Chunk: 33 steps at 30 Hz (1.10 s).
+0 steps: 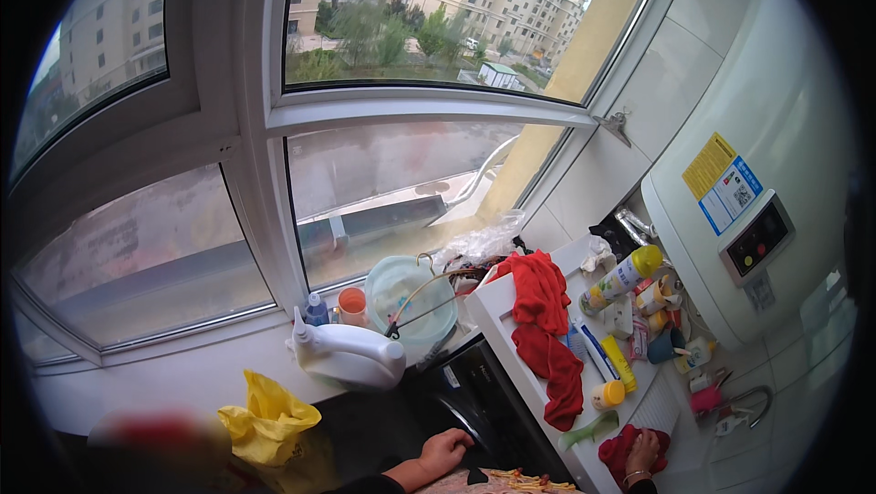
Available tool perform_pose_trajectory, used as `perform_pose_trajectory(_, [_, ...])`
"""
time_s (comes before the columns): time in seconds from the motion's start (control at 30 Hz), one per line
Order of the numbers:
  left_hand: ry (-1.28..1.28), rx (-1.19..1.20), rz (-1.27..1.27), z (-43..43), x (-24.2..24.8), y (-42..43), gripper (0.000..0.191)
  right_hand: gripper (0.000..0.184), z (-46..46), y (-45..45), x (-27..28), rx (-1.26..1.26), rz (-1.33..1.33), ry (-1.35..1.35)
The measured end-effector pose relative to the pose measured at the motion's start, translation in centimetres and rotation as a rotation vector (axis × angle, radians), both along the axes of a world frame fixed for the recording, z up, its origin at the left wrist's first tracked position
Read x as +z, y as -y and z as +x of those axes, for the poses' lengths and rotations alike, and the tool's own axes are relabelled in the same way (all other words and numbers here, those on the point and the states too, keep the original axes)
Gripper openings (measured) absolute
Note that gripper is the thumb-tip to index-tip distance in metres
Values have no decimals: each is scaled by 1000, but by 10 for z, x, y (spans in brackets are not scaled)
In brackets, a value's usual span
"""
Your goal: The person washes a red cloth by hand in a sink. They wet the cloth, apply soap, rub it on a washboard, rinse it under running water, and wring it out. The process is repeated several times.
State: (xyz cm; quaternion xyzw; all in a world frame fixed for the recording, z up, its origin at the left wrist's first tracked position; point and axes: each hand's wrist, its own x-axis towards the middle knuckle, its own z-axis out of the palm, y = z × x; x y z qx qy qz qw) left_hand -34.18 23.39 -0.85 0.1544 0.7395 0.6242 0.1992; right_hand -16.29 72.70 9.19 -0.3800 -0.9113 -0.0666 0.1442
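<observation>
My right hand (642, 454), with a bracelet at its wrist, presses on a bunched dark red cloth (614, 451) on the ribbed washboard part of a white sink counter (493, 313). My left hand (446, 449) rests near the front edge of a black washing machine (510, 391); its fingers are curled, and whether they hold anything is hidden. Red cloths (547, 343) lie draped along the counter between the two hands. Beside my right hand is a green brush or scoop-like thing (588, 431), and a yellow-lidded jar (608, 395) stands beyond it.
A water heater (773, 118) hangs at the right above a faucet (756, 398). Tubes, a spray can (619, 280) and cups crowd the counter. A white detergent jug (349, 357), a pale basin (410, 289) with a hanger and a yellow plastic bag (270, 419) stand by the window.
</observation>
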Motion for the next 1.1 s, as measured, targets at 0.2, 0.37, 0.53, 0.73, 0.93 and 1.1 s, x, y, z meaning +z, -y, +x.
perform_pose_trajectory(0.2, [-44, 10, -10, 1, -2, 3, 17, 38, 12, -1, -6, 383, -175, 16])
perform_pose_trajectory(0.37, [-11, -15, -4, 0, 5, 1, 17, 34, 12, -20, -2, 53, -69, -21])
perform_pose_trajectory(0.53, [-70, 17, 16, 1, 9, -7, 16, 39, 1, -7, -2, 100, -84, -92])
perform_pose_trajectory(0.73, [38, -54, 178, 8, 13, -20, 18, 42, 13, -2, -1, 320, 10, -45])
perform_pose_trajectory(0.93, [-18, -257, 224, 13, 63, -57, 18, 38, 14, -64, 4, 48, -42, -207])
perform_pose_trajectory(1.1, [-235, -459, 180, 31, 145, -128, 17, 30, 17, -93, 0, -5, -37, -303])
